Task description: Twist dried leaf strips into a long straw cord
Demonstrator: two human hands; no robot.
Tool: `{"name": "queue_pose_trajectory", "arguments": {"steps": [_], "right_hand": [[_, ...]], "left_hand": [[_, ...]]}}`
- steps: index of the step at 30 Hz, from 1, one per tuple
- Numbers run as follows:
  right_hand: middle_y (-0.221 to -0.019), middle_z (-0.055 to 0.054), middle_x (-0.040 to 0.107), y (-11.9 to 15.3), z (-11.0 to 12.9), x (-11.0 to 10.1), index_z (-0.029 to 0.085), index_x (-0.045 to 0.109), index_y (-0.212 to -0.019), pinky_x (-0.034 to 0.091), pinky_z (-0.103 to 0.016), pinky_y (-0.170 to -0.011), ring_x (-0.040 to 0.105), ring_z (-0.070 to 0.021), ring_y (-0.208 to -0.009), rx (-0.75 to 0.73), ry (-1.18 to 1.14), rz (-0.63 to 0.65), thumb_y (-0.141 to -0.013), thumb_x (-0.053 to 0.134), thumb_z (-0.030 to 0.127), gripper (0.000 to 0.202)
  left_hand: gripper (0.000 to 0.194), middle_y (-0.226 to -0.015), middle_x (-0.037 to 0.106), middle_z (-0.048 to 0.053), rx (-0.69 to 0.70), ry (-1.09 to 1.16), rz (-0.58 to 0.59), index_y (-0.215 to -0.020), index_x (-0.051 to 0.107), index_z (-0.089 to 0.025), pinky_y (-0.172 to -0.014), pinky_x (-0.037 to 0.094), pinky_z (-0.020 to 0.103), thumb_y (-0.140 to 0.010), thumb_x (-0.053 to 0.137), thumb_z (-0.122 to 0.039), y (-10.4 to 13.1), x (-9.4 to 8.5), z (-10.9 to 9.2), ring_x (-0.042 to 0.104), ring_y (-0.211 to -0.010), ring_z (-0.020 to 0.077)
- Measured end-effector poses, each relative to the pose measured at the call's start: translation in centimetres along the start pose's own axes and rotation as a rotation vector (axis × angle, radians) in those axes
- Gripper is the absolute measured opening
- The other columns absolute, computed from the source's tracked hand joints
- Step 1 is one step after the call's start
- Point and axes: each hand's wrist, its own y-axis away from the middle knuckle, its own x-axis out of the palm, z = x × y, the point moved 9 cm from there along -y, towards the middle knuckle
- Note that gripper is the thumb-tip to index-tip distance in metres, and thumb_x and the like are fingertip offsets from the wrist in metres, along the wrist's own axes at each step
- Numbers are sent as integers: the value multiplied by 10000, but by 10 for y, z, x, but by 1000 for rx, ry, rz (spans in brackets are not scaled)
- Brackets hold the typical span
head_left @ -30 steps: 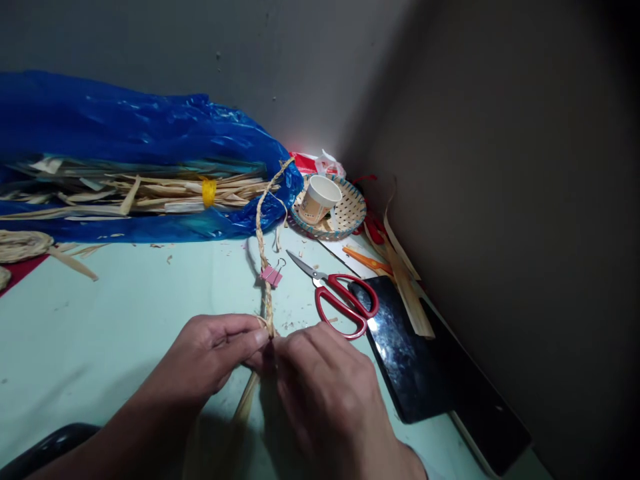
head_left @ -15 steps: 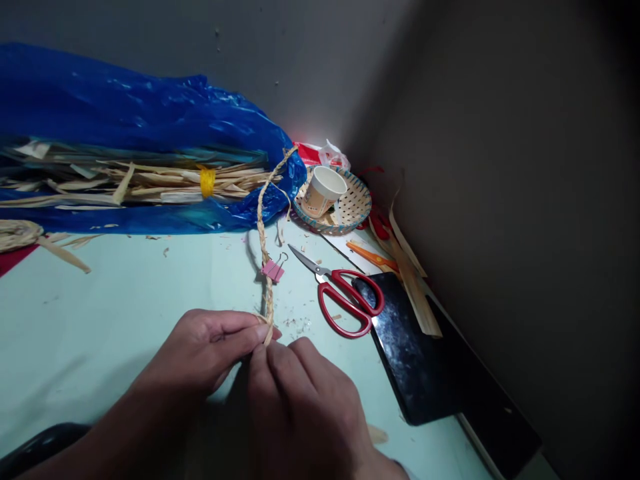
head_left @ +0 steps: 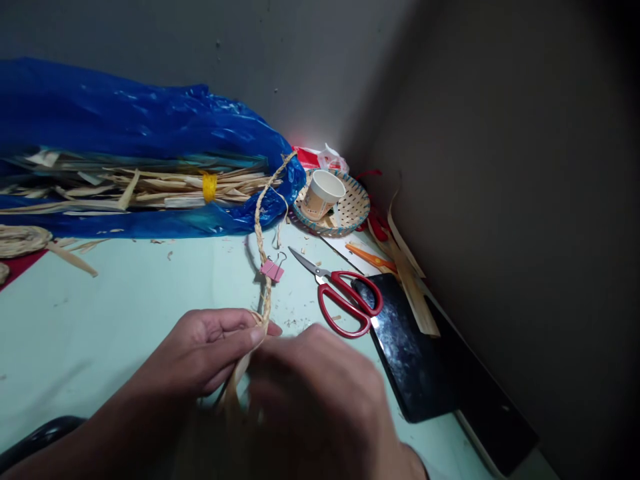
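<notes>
A braided straw-coloured cord [head_left: 259, 223] rises from my hands toward the blue plastic bag, with a pink binder clip [head_left: 273, 270] on it. My left hand [head_left: 215, 350] pinches the lower end of the braid between thumb and fingers. Below that pinch, loose flat strands [head_left: 240, 377] hang toward me. My right hand [head_left: 325, 393] is beside them on the right, smeared by motion. Its fingertips are blurred and dark, so what they hold cannot be made out. Red-handled scissors [head_left: 345, 300] lie to the right of the braid, blades slightly apart.
Behind lies the blue plastic bag [head_left: 150, 120] with a bundle of dried strips [head_left: 175, 187] tied in yellow. A paper cup [head_left: 323, 197] tilts in a woven basket [head_left: 357, 210]. At right are a black tablet [head_left: 415, 373], an orange tool [head_left: 370, 257] and the wall.
My right hand has moved away from the braid's end, to the right and toward me, uncovering loose strands. My left hand keeps its pinch. The view has shifted slightly.
</notes>
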Motion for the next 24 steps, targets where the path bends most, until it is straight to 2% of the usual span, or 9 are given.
{"name": "queue_pose_trajectory", "arguments": {"steps": [2, 4, 7, 10, 12, 14, 16, 20, 24], "right_hand": [[-918, -19, 738, 0, -30, -5, 233, 668, -1028, 543, -259, -727, 705, -164, -840, 276, -237, 2, -994, 598, 294, 99], [-1000, -57, 747, 2, -46, 10, 212, 648, -1143, 560, -290, -799, 722, -194, -933, 453, -495, 107, -986, 615, 307, 187], [-927, -50, 739, 5, -37, 43, 187, 601, -1170, 563, -276, -763, 722, -178, -854, 519, -847, 339, -1000, 584, 281, 195], [-825, -10, 703, 4, -26, 55, 199, 582, -1104, 543, -243, -714, 699, -153, -775, 520, -991, 386, -1015, 549, 253, 110], [-768, 7, 677, 2, -25, 55, 202, 576, -1047, 525, -235, -713, 681, -147, -765, 507, -949, 373, -1030, 527, 264, 81], [-723, 14, 655, 0, -25, 52, 200, 571, -975, 500, -232, -710, 659, -144, -755, 480, -852, 381, -1055, 492, 293, 146], [-726, 14, 659, -2, -26, 48, 201, 569, -935, 476, -229, -697, 642, -140, -741, 442, -744, 397, -1066, 484, 315, 193], [-822, -5, 697, 0, -31, 44, 215, 620, -1040, 456, -248, -667, 636, -158, -733, 402, -498, 428, -1061, 500, 336, 171], [-799, -16, 694, 1, -30, 41, 242, 647, -1112, 450, -265, -645, 654, -187, -719, 353, -304, 419, -1060, 490, 338, 192]], "left_hand": [[276, -685, 806, 17, 1, 50, 46, -774, 818, -202, -677, 558, 234, -654, 903, -435, 0, 4, -1, 767, -749, 209], [301, -732, 827, 50, 17, 47, 77, -827, 819, -184, -673, 559, 240, -676, 888, -436, 0, 6, -3, 775, -761, 220], [321, -682, 808, 49, 27, -4, 79, -851, 809, -175, -582, 534, 252, -676, 884, -432, 0, 5, -3, 735, -615, 202], [331, -742, 820, 42, 9, 28, 42, -812, 785, -182, -562, 532, 263, -624, 910, -425, 0, 2, -1, 689, -533, 169], [337, -625, 783, 23, -2, 22, 36, -795, 772, -180, -516, 465, 209, -634, 900, -448, 1, 1, 1, 628, -483, 128], [330, -482, 709, 4, -1, -32, 44, -750, 753, -173, -463, 351, 166, -671, 867, -472, 2, 2, 3, 524, -419, 87], [330, -440, 679, 4, 14, -81, 38, -723, 736, -172, -438, 288, 173, -686, 836, -484, 3, 2, 3, 446, -389, 77], [307, -419, 641, -16, 56, -167, -60, -772, 733, -195, -456, 332, 219, -694, 776, -488, 6, -4, 1, 468, -414, 125], [291, -419, 518, -65, 154, -232, -109, -677, 665, -217, -498, 363, 229, -733, 731, -495, 10, -5, -5, 447, -462, 123]]}}
